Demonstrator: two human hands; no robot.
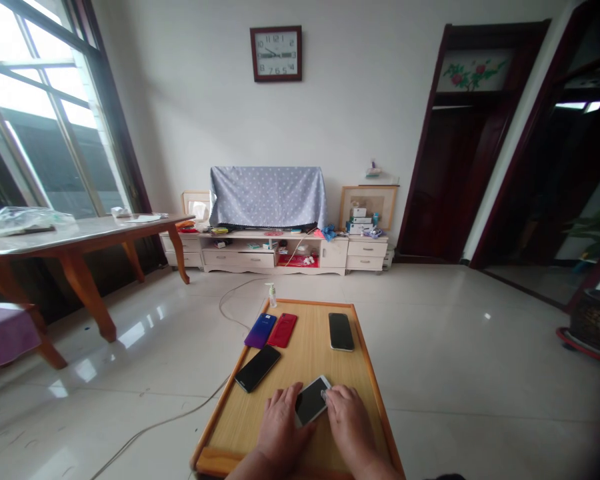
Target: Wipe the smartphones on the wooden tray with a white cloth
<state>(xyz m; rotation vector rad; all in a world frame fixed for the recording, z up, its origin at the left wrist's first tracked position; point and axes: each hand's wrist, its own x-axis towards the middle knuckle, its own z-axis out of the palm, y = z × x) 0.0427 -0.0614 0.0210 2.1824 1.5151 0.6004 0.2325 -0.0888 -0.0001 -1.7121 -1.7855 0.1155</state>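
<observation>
A white-framed smartphone [311,401] with a dark screen lies slantwise on the small wooden table [313,333]. My left hand [281,420] grips its left end between thumb and fingers, steadying it against the tabletop. At the phone's upper right, my right hand [347,417] has its fingertips pinched around a small pale piece [324,394], touching the screen. Too little of that piece shows to tell its kind. A black smartphone [258,368] rests just beyond my left hand, and another dark-screened smartphone [341,331] is farther off on the right.
Toward the far left corner lie a blue-purple phone [261,331] and a red phone [283,331]. Behind them stands a clear pump bottle [272,295]. A cable [180,407] runs over the tiled floor at left. A low cabinet [275,257] lines the far wall.
</observation>
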